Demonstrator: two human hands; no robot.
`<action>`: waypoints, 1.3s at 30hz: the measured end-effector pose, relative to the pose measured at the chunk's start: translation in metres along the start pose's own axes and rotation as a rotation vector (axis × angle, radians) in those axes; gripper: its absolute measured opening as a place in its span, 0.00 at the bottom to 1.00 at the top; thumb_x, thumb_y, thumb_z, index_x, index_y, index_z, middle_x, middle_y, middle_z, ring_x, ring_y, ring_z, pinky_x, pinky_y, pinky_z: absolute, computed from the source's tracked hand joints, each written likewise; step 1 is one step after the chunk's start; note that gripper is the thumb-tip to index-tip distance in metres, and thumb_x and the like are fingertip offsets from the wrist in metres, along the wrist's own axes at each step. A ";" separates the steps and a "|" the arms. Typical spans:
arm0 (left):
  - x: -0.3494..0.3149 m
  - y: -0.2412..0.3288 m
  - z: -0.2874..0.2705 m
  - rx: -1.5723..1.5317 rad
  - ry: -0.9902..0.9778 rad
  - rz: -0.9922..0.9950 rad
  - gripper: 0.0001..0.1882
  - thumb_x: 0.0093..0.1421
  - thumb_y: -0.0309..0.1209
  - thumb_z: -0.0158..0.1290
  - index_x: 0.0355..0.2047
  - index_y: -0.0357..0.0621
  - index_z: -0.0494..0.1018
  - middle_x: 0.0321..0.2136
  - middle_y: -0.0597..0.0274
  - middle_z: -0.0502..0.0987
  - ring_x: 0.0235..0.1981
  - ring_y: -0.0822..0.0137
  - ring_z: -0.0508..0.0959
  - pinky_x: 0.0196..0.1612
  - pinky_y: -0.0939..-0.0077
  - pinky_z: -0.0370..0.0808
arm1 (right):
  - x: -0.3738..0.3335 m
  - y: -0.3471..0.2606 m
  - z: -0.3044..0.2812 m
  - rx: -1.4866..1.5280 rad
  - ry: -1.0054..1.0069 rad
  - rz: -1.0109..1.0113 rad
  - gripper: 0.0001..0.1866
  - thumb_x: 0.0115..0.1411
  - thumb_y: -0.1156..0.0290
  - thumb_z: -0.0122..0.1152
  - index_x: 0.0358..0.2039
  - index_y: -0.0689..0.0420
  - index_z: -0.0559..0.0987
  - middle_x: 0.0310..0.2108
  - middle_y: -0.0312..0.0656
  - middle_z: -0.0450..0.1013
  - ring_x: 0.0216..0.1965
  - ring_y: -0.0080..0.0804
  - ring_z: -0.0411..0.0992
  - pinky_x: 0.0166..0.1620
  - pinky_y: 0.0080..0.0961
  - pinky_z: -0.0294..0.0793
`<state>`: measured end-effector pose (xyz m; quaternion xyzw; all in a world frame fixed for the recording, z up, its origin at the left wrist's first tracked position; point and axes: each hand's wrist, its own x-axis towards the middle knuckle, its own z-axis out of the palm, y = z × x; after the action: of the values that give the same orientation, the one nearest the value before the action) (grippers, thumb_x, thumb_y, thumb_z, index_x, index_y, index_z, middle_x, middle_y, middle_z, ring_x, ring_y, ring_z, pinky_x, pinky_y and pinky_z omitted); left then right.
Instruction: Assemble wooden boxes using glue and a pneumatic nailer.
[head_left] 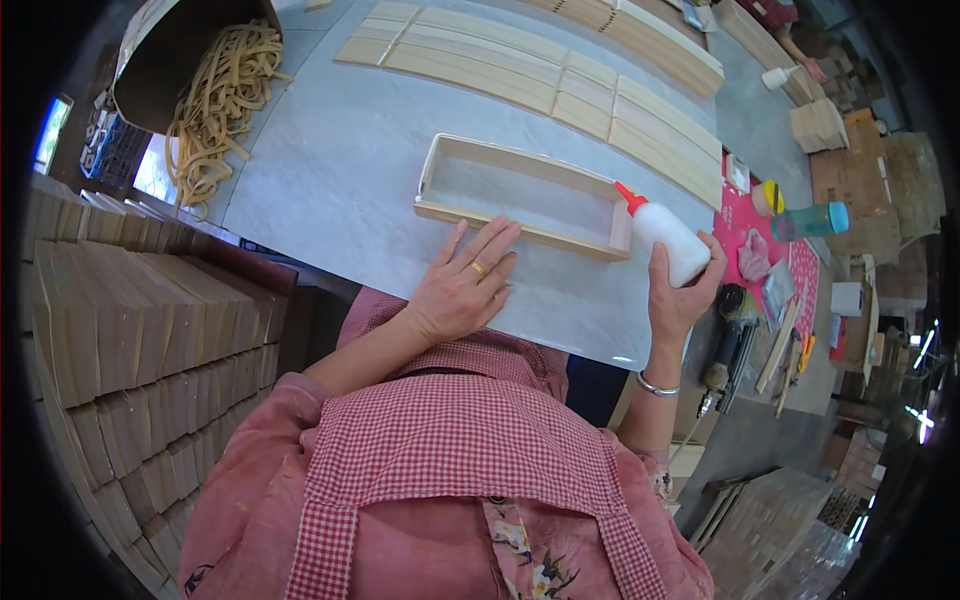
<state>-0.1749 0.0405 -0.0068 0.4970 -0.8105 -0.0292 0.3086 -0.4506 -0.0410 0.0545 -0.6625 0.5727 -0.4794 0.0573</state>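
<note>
One marbled table [330, 170]: right hand [684, 298] grips bottle [672, 240], left hand [462, 288] unclenched; perhaps cartons [850, 180] rightward.

A long, narrow rectangular frame of pale wood [562, 239] lies on the bench [340, 190], close to the near edge and running roughly along it. Its four thin walls are joined, and the grey bench top shows inside. A white line follows the rim along the left end and far side. The white squeeze bottle [672, 243] is held tilted toward the near right corner, its red nozzle [629, 196] pointing at the frame's far right corner.
</note>
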 end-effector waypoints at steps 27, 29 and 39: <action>-0.002 0.001 -0.001 0.044 0.065 0.016 0.19 0.59 0.33 0.59 0.50 0.39 0.76 0.69 0.51 0.64 0.70 0.52 0.64 0.73 0.52 0.54 | -0.059 -0.021 -0.066 -0.047 -0.005 0.182 0.31 0.52 0.71 0.74 0.55 0.59 0.71 0.48 0.47 0.72 0.44 0.39 0.73 0.48 0.32 0.74; -0.007 -0.003 0.003 0.042 0.086 0.051 0.19 0.59 0.32 0.59 0.50 0.39 0.76 0.67 0.50 0.65 0.68 0.51 0.65 0.72 0.52 0.55 | -0.061 -0.028 -0.057 -0.022 -0.026 0.188 0.31 0.53 0.71 0.74 0.55 0.59 0.70 0.49 0.47 0.72 0.44 0.39 0.72 0.49 0.32 0.74; -0.004 -0.006 0.010 -0.005 -0.011 -0.002 0.17 0.61 0.37 0.55 0.47 0.41 0.75 0.53 0.49 0.73 0.52 0.51 0.72 0.64 0.53 0.63 | -0.066 -0.106 0.051 0.537 -0.303 0.204 0.33 0.52 0.73 0.74 0.56 0.58 0.68 0.50 0.47 0.71 0.45 0.37 0.73 0.48 0.31 0.76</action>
<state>-0.1738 0.0382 -0.0192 0.4969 -0.8116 -0.0341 0.3053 -0.3325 0.0243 0.0559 -0.6267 0.4741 -0.5010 0.3626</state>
